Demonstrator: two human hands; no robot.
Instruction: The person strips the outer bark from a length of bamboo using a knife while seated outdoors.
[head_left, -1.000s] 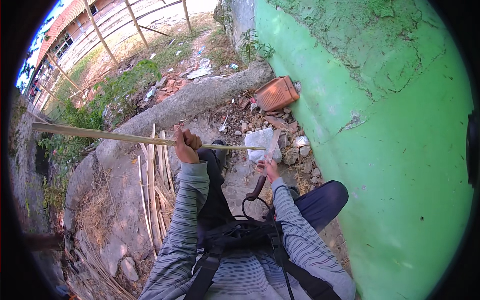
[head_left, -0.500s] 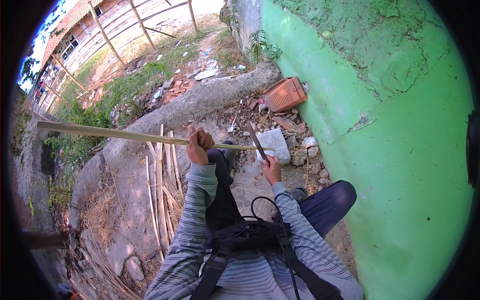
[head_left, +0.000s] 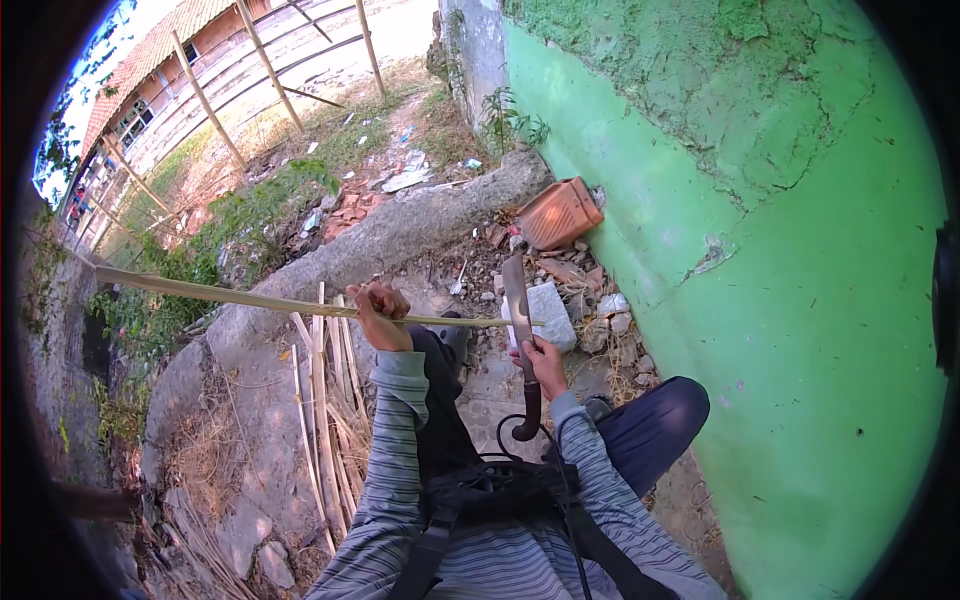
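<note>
My left hand (head_left: 381, 315) is closed around a long, pale split-bamboo strip (head_left: 225, 294), which reaches far out to the left and ends over a white block (head_left: 558, 312) on the right. In my right hand (head_left: 546, 367) is a machete (head_left: 517, 292) with a dark curved handle, its blade pointing away from me. The blade crosses the strip near its right end, its flat side showing. Whether the edge touches the strip I cannot tell. My right fingers wrap round the lower blade, close to the handle.
Several bamboo strips (head_left: 320, 410) lie on the ground left of my legs. A broken orange clay tile (head_left: 560, 214) leans by the green wall (head_left: 800, 330) on my right, with rubble below it. A low stone ledge (head_left: 400, 222) curves across ahead, with plants and litter beyond.
The machete has turned, so its broad side and handle now show. My left hand and the strip sit slightly lower and further left, and the whole view has shifted a little.
</note>
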